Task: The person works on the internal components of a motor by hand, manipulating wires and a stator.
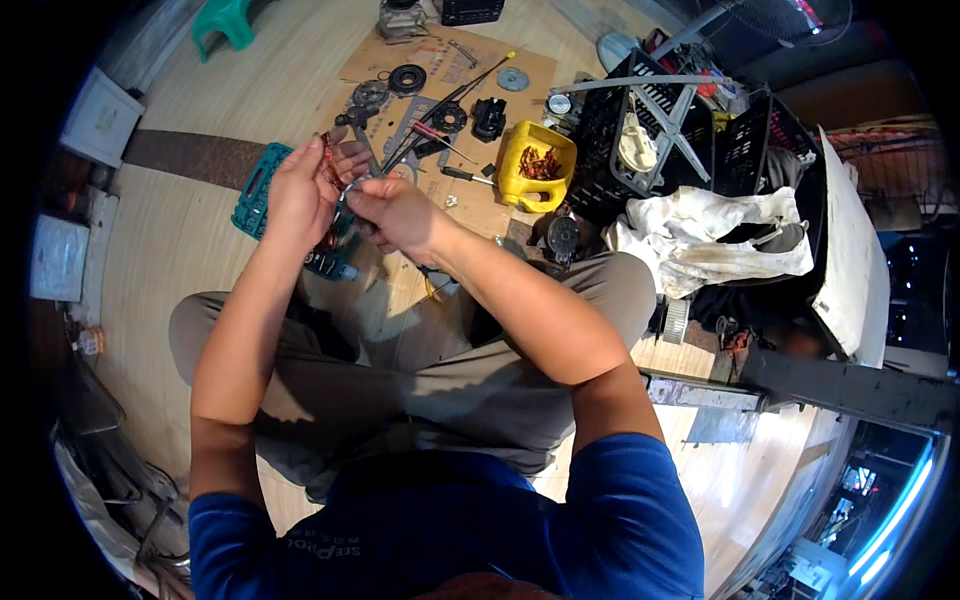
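My left hand is raised above the floor, fingers curled around a bundle of reddish copper wire. Beside it, my right hand is closed on a small metal tool, its exact kind partly hidden by the fingers. The two hands nearly meet. Behind them lie a teal tool case, a red-handled screwdriver, long dark rods and several dark round parts on a cardboard sheet. Yellow-handled pliers show below my right hand.
A cut yellow jug holds copper pieces, with a dark cylindrical part below it. To the right stand black crates with white rags and a pale board. A green stool is at upper left; a metal beam crosses the lower right.
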`<state>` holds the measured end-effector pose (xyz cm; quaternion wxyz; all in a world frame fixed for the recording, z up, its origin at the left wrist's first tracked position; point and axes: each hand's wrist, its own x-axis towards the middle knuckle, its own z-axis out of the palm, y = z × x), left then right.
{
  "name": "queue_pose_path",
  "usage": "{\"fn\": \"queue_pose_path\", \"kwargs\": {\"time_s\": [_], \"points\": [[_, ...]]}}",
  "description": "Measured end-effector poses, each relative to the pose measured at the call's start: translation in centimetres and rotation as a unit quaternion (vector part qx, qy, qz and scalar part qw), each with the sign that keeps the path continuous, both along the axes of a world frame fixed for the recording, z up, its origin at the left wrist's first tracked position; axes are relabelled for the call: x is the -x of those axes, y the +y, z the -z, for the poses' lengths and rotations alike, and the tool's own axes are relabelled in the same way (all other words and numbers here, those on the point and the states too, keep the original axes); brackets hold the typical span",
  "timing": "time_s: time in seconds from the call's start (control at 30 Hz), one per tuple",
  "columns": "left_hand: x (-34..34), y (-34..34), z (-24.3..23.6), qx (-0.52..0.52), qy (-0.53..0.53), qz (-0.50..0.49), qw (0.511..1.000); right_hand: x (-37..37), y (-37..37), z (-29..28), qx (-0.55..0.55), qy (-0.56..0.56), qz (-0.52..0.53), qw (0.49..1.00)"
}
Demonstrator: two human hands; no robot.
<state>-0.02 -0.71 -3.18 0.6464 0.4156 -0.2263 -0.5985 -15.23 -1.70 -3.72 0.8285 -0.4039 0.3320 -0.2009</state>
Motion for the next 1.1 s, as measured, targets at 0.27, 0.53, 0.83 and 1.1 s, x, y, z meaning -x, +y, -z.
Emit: {"fn": "queue_pose_path", "kwargs": {"time_s": [0.27, 0.53, 0.83, 1.1], "points": [[-2.5, 0.7, -1.5, 0.071, 0.159, 0.192, 0.966, 0.7, -1.9, 1.1, 0.044, 0.014, -0.117, 0.992], [-1.3, 1.7, -2.5, -0.118, -0.334, 0.328, 0.876, 2.0, -5.8, 0.5, 0.305, 0.209, -0.154, 0.916], [-0.1, -0.2, 1.3, -0.023, -0.054, 0.047, 0.997, 0.4, -1.9, -1.4, 0.046, 0.042, -0.019, 0.998], [-1.0, 0.3, -0.9, -0.011, 0.085, 0.051, 0.995, 0.4, -1.4, 0.6, 0.071, 0.035, -0.083, 0.993]]}}
